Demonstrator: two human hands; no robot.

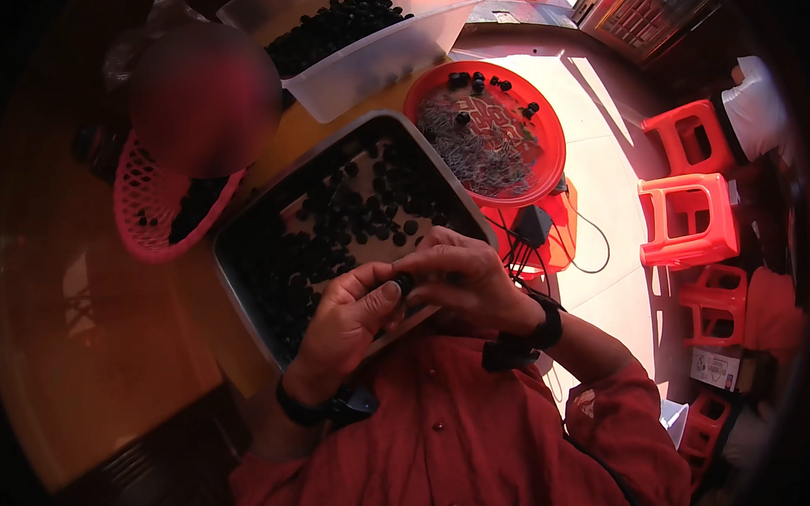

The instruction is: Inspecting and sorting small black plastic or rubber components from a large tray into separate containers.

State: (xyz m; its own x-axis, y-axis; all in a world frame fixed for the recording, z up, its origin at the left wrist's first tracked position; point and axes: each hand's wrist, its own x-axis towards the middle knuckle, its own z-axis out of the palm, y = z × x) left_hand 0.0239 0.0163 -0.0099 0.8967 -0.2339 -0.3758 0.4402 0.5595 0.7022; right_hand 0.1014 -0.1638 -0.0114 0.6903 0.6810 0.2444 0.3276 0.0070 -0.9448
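My left hand (352,310) pinches a small black round part (403,282) between thumb and fingers, above the near edge of a grey tray. My right hand (464,273) meets it from the right, its fingers bent together at the same part. Something dark shows under the right fingers, too shaded to name. Below both hands, the grey tray (228,275) holds many loose black parts (319,222) of a similar kind, spread over its brown bottom. Each of my wrists wears a black band.
Beyond the tray stands a translucent bin (363,80) of black parts. A red basin (553,150) at its right holds thin metal pieces and a few black parts. Left is a pink basket (146,249). Cables (521,262) hang beside the tray; red stools (689,216) stand far right.
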